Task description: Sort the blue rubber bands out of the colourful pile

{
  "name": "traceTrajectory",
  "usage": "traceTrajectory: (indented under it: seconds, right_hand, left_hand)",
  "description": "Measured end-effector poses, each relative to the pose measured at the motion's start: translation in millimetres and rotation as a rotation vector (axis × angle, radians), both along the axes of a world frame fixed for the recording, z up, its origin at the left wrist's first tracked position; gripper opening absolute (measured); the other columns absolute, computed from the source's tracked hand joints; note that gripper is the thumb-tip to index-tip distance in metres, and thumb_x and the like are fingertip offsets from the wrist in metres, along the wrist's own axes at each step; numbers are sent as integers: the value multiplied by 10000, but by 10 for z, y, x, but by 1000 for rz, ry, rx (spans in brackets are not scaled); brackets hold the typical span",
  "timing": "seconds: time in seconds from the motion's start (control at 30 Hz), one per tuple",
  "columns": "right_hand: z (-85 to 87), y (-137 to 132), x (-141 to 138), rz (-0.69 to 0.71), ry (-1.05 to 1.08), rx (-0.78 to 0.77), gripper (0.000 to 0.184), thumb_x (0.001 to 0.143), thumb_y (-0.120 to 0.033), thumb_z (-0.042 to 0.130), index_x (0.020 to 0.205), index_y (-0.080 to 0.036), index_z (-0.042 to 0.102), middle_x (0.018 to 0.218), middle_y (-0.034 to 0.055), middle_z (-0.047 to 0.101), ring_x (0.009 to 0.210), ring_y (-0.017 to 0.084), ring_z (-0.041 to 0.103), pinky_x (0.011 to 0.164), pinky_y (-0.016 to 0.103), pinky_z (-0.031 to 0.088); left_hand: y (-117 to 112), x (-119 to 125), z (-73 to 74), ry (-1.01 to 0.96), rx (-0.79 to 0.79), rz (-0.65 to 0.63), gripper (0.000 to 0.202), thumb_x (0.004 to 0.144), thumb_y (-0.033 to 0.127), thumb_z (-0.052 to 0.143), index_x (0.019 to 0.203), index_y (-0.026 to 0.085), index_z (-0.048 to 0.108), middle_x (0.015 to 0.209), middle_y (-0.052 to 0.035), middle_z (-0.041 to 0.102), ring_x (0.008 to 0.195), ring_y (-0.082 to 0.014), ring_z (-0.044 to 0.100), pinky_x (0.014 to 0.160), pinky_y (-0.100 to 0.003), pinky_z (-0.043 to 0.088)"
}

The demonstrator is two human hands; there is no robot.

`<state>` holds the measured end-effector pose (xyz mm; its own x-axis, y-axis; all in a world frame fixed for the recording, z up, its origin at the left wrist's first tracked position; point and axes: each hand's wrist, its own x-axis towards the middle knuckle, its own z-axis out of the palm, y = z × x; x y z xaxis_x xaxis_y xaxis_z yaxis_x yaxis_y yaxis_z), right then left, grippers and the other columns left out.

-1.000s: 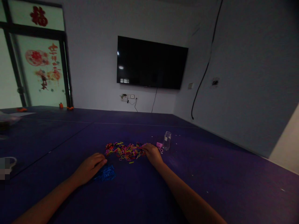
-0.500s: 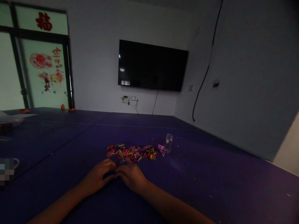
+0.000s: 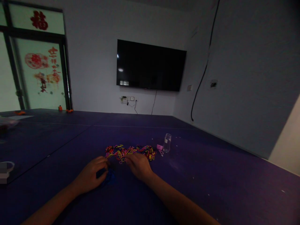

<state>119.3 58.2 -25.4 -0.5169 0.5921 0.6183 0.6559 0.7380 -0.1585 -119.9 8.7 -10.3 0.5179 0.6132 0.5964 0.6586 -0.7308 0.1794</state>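
Note:
A loose spread of small hair ties in pink, yellow, red and black lies on the purple surface. At the front edge of this pile is my right hand, its fingers bent together with the tips touching the ties. Whatever those fingertips pinch is hidden. My left hand rests lower and to the left, fingers and thumb curled towards each other. A dark blue patch shows beside its thumb; I cannot tell what it is or whether the hand grips it.
A clear plastic jar stands right of the pile, with a pink tag beside it. At the far left are a white loop and a plastic bag. Small orange objects sit near the door. A television hangs on the wall.
My hands were together in front of the pile and are now apart. My right hand has moved forward and right onto the hair ties; my left has drawn slightly left.

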Motion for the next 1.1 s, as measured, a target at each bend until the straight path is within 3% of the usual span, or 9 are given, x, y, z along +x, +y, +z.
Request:
traceTrajectory:
  seconds: [0.1, 0.2, 0.33, 0.63, 0.87, 1.0, 1.1]
  right_hand:
    - [80, 257, 345, -293, 66, -16, 393, 972, -310, 271, 969, -183, 643, 956, 101, 672, 905, 198, 599, 835, 303, 418]
    - [91, 464, 652, -392, 60, -75, 422, 975, -314, 252, 961, -171, 649, 975, 109, 669, 951, 213, 585, 867, 317, 399]
    - [-7, 576, 797, -377, -29, -135, 421, 971, -332, 265, 1020, -180, 654, 1077, 107, 652, 1025, 217, 568, 896, 321, 395]
    - [-168, 630, 765, -445, -170, -149, 384, 953, -386, 318, 1173, -242, 599, 1267, 102, 550, 1186, 253, 471, 956, 410, 369]
    - [-182, 674, 785, -455, -173, -193, 382, 958, -373, 310, 1122, -213, 615, 1224, 100, 583, 1150, 244, 502, 946, 403, 375]
    - [-152, 677, 781, -396, -114, -205, 393, 960, -343, 302, 1147, -187, 610, 1243, 108, 575, 1193, 235, 475, 977, 385, 360]
    - [-106, 663, 773, -264, -92, -222, 402, 962, -321, 290, 1124, -177, 628, 1230, 95, 589, 1187, 209, 489, 984, 342, 364]
  left_hand:
    - [30, -80, 18, 12, 2, 35, 150, 771, 161, 466, 665, 199, 566, 885, -51, 648, 859, -182, 587, 784, -318, 488]
    - [52, -101, 6, 16, -20, 40, 150, 756, 159, 465, 649, 197, 563, 882, -51, 651, 857, -182, 587, 784, -318, 488]
    - [53, -90, -1, 24, -37, 45, 157, 769, 180, 468, 653, 199, 572, 885, -50, 654, 852, -184, 590, 792, -323, 485]
    - [71, -96, 7, 42, -43, 80, 278, 870, 356, 469, 694, 202, 620, 874, -46, 661, 855, -185, 594, 802, -316, 474]
    - [102, -112, -24, 48, -46, 81, 327, 896, 391, 436, 725, 200, 640, 858, -39, 653, 848, -173, 591, 792, -299, 469]
    - [109, -120, -29, 49, -21, 72, 327, 905, 387, 423, 747, 197, 638, 843, -36, 653, 830, -165, 588, 769, -283, 469]
    - [104, -115, -16, 47, -17, 67, 339, 912, 383, 411, 730, 195, 625, 816, -29, 646, 804, -158, 585, 753, -276, 465]
